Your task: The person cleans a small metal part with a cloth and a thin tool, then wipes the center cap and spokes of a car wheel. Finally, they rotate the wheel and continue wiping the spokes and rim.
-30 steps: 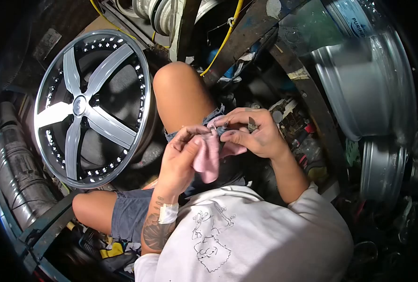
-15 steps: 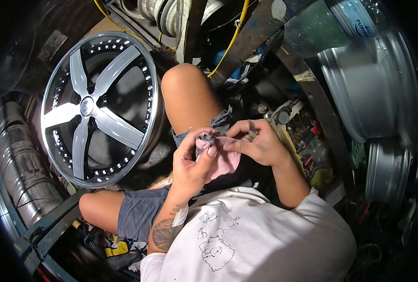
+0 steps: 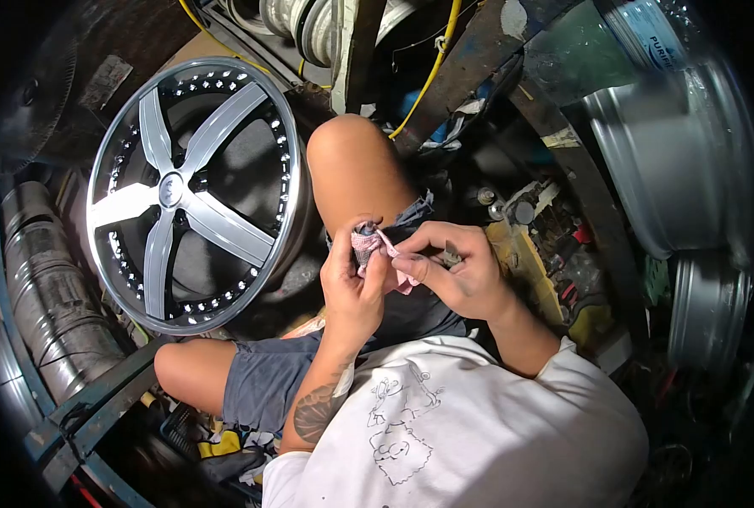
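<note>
Above my lap, my left hand clenches a small dark part wrapped in pink cloth. My right hand pinches the cloth's free end taut, apparently for rubbing; the spoked wheel leans beside my knee.

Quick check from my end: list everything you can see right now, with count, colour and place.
Five-spoke alloy wheel: one, silver with dark barrel and chrome lip, left, leaning beside the knee.
Bare metal rims: at least two, silver-grey, right edge.
Ribbed metal cylinder: one, grey, far left.
Yellow cable: one, top centre.
Cluttered tray of small parts: one, mixed colours, right of the hands.
Pink cloth: one, in both hands, wrapped round a small dark part.
Left hand: grip shut on the cloth.
Right hand: pinching the cloth's edge.
</note>
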{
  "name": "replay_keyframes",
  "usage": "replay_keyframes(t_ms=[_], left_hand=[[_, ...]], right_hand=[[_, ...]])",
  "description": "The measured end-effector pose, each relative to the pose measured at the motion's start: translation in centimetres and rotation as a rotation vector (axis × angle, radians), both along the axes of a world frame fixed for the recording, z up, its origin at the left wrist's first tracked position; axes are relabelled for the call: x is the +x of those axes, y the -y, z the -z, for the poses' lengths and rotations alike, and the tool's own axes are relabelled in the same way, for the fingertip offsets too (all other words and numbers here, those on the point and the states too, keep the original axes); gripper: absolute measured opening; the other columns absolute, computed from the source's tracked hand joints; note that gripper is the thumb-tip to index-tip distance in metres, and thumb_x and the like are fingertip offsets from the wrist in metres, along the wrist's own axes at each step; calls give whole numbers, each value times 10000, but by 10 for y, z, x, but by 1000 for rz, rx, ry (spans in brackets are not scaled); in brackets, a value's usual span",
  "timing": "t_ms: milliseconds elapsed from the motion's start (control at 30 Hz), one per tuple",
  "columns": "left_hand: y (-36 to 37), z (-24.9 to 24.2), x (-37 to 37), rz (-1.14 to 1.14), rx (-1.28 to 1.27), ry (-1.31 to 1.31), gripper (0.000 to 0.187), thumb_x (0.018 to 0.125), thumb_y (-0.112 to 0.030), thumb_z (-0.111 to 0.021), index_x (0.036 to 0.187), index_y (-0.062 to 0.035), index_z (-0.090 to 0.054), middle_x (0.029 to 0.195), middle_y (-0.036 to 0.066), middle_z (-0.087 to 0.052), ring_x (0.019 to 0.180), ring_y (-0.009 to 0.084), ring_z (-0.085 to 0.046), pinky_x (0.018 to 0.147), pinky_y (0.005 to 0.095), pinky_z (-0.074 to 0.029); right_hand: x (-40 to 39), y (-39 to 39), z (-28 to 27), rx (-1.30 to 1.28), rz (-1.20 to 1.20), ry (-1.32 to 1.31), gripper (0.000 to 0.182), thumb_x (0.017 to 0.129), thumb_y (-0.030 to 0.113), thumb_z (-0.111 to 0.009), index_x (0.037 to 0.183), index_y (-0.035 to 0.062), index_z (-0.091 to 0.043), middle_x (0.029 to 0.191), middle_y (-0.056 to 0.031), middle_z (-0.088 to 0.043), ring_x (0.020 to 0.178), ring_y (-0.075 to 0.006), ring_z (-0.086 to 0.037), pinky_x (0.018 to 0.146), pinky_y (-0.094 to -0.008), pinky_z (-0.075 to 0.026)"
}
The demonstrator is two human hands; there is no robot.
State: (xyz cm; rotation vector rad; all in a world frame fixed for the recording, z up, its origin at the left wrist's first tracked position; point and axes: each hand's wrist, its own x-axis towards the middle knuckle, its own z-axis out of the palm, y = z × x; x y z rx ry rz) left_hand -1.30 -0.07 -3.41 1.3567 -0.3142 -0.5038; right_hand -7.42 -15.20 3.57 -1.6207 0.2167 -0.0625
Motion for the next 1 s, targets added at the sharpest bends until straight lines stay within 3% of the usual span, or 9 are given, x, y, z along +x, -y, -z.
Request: replay_keyframes(t_ms=[133,233,400,500,633,767,800,900,1000], left_hand=[[-4,-18,4,80,-62,33,557,1004,-333,-502,1442,-12,-375,1085,44,-513,962,127,-531,889,268,-443],[-5,-16,4,102,-242,-192,623,994,-416,-488,1445,-3,-371,1083,39,-512,982,141,-527,921,291,-428],[-2,-20,-3,-31,-186,-218,264,1017,-155,-515,1228,3,-502,999,56,-583,884,102,-558,810,229,-465],[-6,-16,-2,-52,-162,-260,242,1001,-110,-548,1206,13,-507,947,49,-604,830,104,-580,759,229,-491],[4,-6,1,-190,147,198,215,961,-16,-527,1171,27,-523,918,48,-601,801,101,-593,737,211,-487],[6,-20,3,-179,361,480,296,937,0,-513,1231,27,-516,963,83,-583,857,164,-582,797,272,-481],[2,-23,1,-96,353,405,411,961,-115,-504,1343,27,-456,1095,132,-545,952,218,-563,870,323,-467],[-2,-30,2,-35,228,411,536,928,-118,-526,1425,16,-379,1147,220,-482,1031,327,-553,920,400,-447],[-3,-24,1,17,99,310,678,936,-197,-544,1505,21,-246,1207,217,-417,1102,327,-500,998,426,-403]], right_hand=[[6,-7,11,337,52,-81,149,887,62,-714,968,-53,-667,831,-65,-689,725,-81,-640,629,-205,-495],[8,-8,16,387,74,-142,184,876,95,-739,978,-40,-667,816,-55,-686,705,-70,-626,617,-202,-482],[8,-4,13,392,60,-143,152,883,92,-734,941,-39,-684,827,-60,-696,740,-64,-637,629,-203,-488],[9,2,9,302,127,-100,171,855,98,-746,939,-38,-684,806,-58,-681,687,-73,-613,622,-217,-479],[8,-7,4,423,37,-50,132,904,54,-687,945,-71,-689,822,-92,-701,705,-95,-648,611,-237,-515],[15,-7,6,354,52,-30,150,911,80,-693,939,-68,-688,809,-83,-690,675,-97,-629,602,-235,-512],[15,-9,6,341,59,-38,154,910,84,-695,941,-67,-688,804,-80,-688,668,-95,-623,599,-233,-510],[16,-10,7,355,60,-97,156,903,79,-687,956,-67,-694,819,-85,-691,704,-105,-629,635,-240,-512],[15,-6,-1,411,17,-141,184,891,49,-648,1016,-74,-700,910,-114,-708,845,-141,-665,763,-265,-524]])
